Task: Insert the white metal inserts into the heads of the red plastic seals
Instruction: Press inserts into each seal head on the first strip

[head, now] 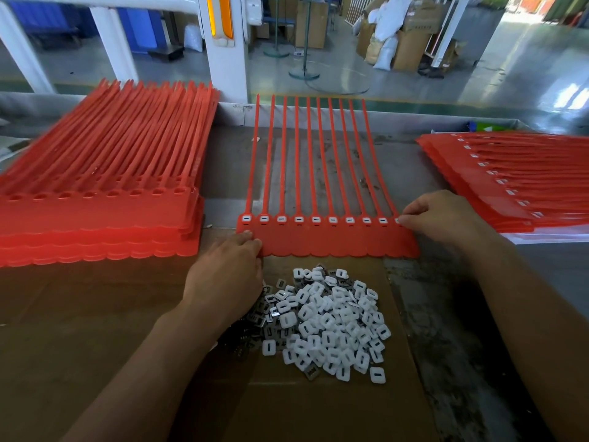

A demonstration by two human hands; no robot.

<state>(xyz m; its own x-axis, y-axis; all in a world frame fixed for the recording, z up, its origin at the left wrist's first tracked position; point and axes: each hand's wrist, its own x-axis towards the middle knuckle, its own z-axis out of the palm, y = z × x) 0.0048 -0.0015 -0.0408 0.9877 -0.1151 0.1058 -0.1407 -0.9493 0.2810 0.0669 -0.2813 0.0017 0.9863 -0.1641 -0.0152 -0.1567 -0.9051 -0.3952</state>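
A joined strip of red plastic seals (328, 240) lies flat mid-table, tails pointing away from me. Every visible head in its row holds a white insert (298, 219). My left hand (228, 272) pinches the strip's near-left corner. My right hand (446, 215) has its fingertips curled on the rightmost head, which they partly hide. A loose pile of white metal inserts (331, 320) sits on brown cardboard (95, 330) just in front of the strip, some showing their grey metal side.
A thick stack of red seal strips with empty head holes (95, 199) lies at the left. Another stack with white inserts fitted (516, 180) lies at the right. Behind the table stand a white machine frame (226, 46) and cardboard boxes.
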